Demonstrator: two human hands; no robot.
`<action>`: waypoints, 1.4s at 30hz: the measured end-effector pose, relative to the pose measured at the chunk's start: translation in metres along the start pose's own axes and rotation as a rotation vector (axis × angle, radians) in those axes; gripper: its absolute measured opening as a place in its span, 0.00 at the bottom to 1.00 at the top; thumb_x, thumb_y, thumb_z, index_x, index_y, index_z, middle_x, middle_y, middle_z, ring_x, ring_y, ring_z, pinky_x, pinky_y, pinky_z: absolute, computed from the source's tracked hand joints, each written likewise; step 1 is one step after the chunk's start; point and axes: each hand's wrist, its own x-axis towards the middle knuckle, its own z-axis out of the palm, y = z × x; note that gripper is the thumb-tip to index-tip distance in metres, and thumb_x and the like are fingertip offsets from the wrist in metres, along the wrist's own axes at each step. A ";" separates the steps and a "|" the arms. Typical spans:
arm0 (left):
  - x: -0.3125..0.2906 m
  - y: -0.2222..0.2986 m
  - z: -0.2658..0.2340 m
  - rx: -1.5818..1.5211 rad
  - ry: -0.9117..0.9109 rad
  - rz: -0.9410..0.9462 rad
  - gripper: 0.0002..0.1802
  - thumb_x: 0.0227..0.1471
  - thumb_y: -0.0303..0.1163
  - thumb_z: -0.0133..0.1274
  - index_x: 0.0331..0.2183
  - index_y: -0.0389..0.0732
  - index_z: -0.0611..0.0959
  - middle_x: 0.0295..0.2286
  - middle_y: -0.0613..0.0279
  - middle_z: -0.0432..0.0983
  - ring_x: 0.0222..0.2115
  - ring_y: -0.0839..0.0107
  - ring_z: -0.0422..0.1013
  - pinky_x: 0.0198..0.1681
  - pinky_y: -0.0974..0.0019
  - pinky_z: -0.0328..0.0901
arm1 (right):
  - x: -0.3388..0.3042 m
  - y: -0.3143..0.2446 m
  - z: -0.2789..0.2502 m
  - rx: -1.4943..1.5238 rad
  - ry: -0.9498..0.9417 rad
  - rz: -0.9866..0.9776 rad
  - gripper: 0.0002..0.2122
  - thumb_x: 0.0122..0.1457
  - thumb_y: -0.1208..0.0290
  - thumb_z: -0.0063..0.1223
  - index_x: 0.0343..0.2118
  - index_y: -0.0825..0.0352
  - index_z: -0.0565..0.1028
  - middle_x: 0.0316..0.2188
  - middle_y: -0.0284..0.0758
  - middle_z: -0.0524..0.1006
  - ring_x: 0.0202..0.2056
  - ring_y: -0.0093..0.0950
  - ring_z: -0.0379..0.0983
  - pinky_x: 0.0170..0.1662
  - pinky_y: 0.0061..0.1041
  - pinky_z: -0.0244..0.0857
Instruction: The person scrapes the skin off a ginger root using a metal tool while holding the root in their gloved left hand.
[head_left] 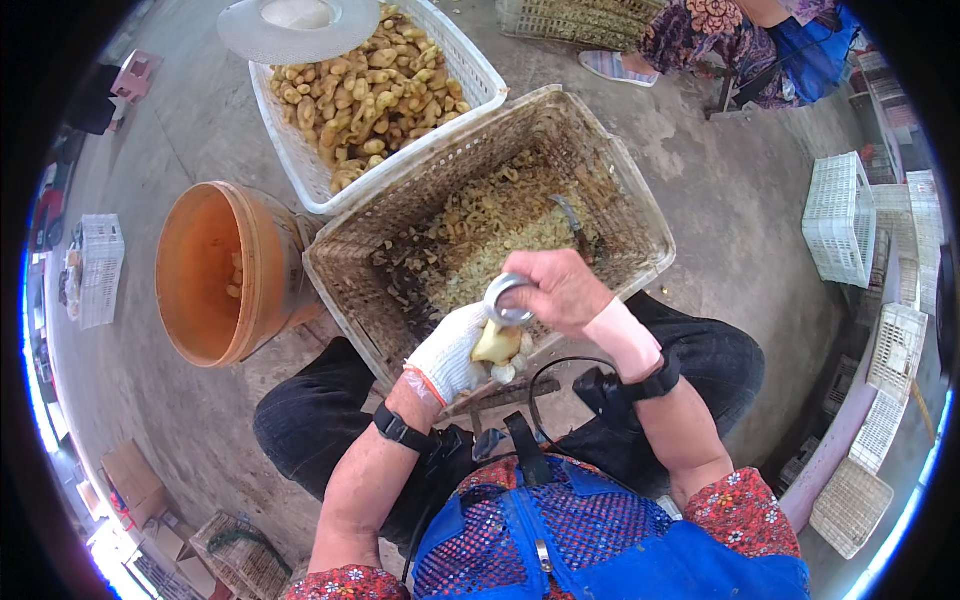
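Note:
My left hand [446,352], in a white knitted glove, grips a peeled, pale yellow piece of ginger [496,344]. Bare and closed, my right hand [562,290] holds a shiny metal ring-shaped scraper [492,298] against the top of the ginger. Both hands are over the near side of a dirty plastic crate [345,308] between my knees. Peel scraps [510,235] cover much of its bottom. A curved blade-like tool [568,212] lies inside along its right side.
Beyond it, a white crate [485,80] holds unpeeled ginger [365,105], with a pale round hat [300,40] on its corner. An orange bucket [250,275] with a few pale pieces stands left. Someone's sandalled foot [620,68] shows far right. White baskets [840,220] stand right.

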 end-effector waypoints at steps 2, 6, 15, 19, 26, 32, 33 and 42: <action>0.007 0.002 -0.007 -0.094 -0.154 -0.060 0.26 0.58 0.52 0.43 0.44 0.38 0.73 0.28 0.50 0.74 0.23 0.60 0.73 0.16 0.64 0.70 | -0.001 0.002 -0.003 -0.001 0.131 0.037 0.08 0.51 0.67 0.56 0.30 0.66 0.74 0.25 0.42 0.76 0.29 0.39 0.74 0.34 0.30 0.66; 0.018 0.003 0.003 -0.277 -0.301 -0.116 0.30 0.58 0.55 0.40 0.45 0.36 0.72 0.34 0.46 0.74 0.27 0.54 0.74 0.19 0.61 0.72 | -0.004 0.020 -0.045 -0.259 0.388 0.156 0.07 0.53 0.69 0.55 0.32 0.66 0.74 0.25 0.40 0.76 0.29 0.33 0.74 0.34 0.27 0.66; 0.013 0.008 0.007 -0.322 -0.263 0.145 0.30 0.57 0.59 0.39 0.50 0.46 0.72 0.39 0.61 0.76 0.36 0.64 0.76 0.27 0.57 0.74 | -0.015 0.000 -0.001 0.399 0.064 0.409 0.08 0.56 0.69 0.53 0.35 0.68 0.75 0.26 0.33 0.76 0.26 0.20 0.71 0.30 0.22 0.66; 0.022 0.001 0.013 -0.328 -0.134 0.251 0.28 0.58 0.58 0.39 0.48 0.46 0.74 0.39 0.62 0.76 0.36 0.65 0.76 0.30 0.59 0.73 | -0.013 0.009 0.016 0.485 0.097 0.451 0.10 0.55 0.68 0.53 0.37 0.68 0.74 0.23 0.33 0.76 0.20 0.19 0.69 0.22 0.21 0.64; 0.022 -0.001 0.019 -0.198 0.038 0.338 0.22 0.59 0.52 0.42 0.46 0.47 0.74 0.37 0.63 0.76 0.33 0.69 0.74 0.28 0.64 0.71 | -0.013 0.001 0.022 0.530 0.066 0.563 0.10 0.54 0.66 0.55 0.33 0.68 0.75 0.24 0.36 0.77 0.20 0.22 0.72 0.22 0.24 0.66; 0.013 -0.004 0.009 -0.122 0.042 0.231 0.22 0.56 0.50 0.44 0.48 0.50 0.71 0.33 0.65 0.73 0.28 0.71 0.73 0.13 0.72 0.60 | -0.003 0.038 0.015 -0.256 0.303 0.194 0.10 0.53 0.66 0.54 0.32 0.67 0.72 0.25 0.44 0.77 0.27 0.41 0.75 0.30 0.36 0.67; 0.012 0.000 0.012 -0.159 0.046 0.242 0.20 0.57 0.49 0.43 0.46 0.49 0.71 0.29 0.60 0.74 0.22 0.68 0.72 0.11 0.71 0.60 | -0.003 0.045 0.007 -0.433 0.368 0.209 0.09 0.54 0.66 0.54 0.31 0.67 0.71 0.25 0.45 0.76 0.28 0.43 0.75 0.30 0.37 0.67; 0.009 -0.003 0.009 -0.217 0.056 0.251 0.23 0.56 0.53 0.43 0.43 0.46 0.74 0.29 0.58 0.75 0.21 0.66 0.72 0.14 0.71 0.62 | -0.008 0.009 0.027 0.189 0.140 0.232 0.10 0.51 0.70 0.57 0.36 0.66 0.75 0.28 0.39 0.78 0.31 0.29 0.74 0.38 0.27 0.68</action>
